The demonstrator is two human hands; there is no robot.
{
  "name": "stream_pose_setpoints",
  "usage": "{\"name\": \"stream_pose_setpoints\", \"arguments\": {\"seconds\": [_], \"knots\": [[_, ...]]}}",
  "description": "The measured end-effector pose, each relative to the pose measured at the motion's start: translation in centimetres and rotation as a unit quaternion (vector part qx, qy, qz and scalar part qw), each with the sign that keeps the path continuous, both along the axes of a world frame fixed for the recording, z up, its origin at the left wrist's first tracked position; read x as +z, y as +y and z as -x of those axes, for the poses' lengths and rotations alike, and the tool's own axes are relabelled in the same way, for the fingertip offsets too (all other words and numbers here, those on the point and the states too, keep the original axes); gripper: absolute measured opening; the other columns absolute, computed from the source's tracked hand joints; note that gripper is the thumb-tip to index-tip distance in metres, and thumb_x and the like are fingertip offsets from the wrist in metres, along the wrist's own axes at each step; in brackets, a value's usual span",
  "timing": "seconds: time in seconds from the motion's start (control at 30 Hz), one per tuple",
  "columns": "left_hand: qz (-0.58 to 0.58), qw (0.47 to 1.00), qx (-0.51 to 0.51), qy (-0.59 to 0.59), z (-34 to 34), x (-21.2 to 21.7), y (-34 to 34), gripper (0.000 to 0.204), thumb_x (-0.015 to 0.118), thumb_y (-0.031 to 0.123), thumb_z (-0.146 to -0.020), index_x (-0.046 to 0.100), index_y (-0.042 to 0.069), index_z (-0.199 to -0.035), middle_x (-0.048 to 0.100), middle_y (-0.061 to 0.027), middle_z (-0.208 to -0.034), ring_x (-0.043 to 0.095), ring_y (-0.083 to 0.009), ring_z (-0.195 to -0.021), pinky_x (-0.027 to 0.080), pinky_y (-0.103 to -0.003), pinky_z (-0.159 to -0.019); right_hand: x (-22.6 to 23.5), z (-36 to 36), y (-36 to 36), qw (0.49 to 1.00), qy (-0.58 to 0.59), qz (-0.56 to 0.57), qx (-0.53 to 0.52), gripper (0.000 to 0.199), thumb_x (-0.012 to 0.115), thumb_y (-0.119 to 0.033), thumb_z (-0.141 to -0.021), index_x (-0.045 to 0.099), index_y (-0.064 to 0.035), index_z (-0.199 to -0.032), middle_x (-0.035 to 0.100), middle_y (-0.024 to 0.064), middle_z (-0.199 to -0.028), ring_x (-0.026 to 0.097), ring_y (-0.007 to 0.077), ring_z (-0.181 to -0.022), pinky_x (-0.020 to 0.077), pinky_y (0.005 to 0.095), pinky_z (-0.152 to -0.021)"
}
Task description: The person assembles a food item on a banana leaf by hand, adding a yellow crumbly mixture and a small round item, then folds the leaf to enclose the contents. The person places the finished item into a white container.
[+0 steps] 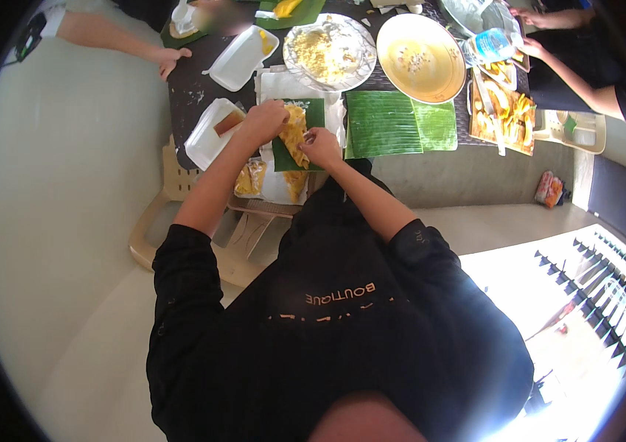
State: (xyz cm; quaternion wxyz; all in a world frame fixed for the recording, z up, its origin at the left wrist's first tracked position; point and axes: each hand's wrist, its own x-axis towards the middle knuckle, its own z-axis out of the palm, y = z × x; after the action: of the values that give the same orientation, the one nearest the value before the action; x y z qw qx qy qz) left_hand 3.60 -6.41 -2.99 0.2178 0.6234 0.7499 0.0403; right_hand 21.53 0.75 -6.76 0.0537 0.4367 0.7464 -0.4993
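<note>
In front of me a long flat piece of yellow food (295,134) lies on a cut banana leaf (283,155). My left hand (263,122) is at its upper left edge, fingers curled and pressed to it. On the right edge my right hand (319,147) pinches it between thumb and fingers. White bits, too small to identify, show along the top of the yellow piece. Below the leaf, more yellow pieces (249,179) rest partly covered in clear wrap. A white foam tray (208,140) with a brown block (229,123) in it stands by my left forearm.
Banana leaves (383,121) lie to the right. Beyond are a plate of crumbly yellow food (320,55), a yellow bowl (422,85) and another foam tray (233,71). A wooden board (478,132) carries yellow peels. Other people's hands (171,60) reach in at both sides.
</note>
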Motion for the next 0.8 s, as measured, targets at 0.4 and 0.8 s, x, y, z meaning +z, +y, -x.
{"name": "stream_pose_setpoints", "arguments": {"seconds": [0.4, 0.8], "knots": [[0.006, 0.995, -0.1, -0.013, 0.9, 1.9, 1.1, 0.005, 0.06, 0.013, -0.078, 0.062, 0.009, -0.08, 0.063, -0.0088, -0.082, 0.06, -0.029, -0.085, 0.05, -0.041, -0.07, -0.3, -1.0, -1.1, 0.993, 0.087, 0.026, -0.081, 0.026, 0.071, -0.023, -0.074, 0.065, -0.0026, -0.09, 0.068, 0.0133, -0.082, 0.066, 0.0309, -0.08, 0.0522, 0.0403, -0.072], [-0.018, 0.988, -0.151, -0.02, 0.7, 2.1, 2.8, 0.008, 0.056, 0.013, -0.08, 0.06, 0.008, -0.076, 0.061, -0.0081, -0.079, 0.059, -0.0286, -0.083, 0.049, -0.04, -0.069, -0.1, -1.5, -1.2, 0.987, 0.077, 0.016, -0.139, 0.032, 0.068, -0.023, -0.076, 0.063, -0.003, -0.101, 0.068, 0.0149, -0.088, 0.066, 0.0322, -0.084, 0.0525, 0.0419, -0.076]]}}
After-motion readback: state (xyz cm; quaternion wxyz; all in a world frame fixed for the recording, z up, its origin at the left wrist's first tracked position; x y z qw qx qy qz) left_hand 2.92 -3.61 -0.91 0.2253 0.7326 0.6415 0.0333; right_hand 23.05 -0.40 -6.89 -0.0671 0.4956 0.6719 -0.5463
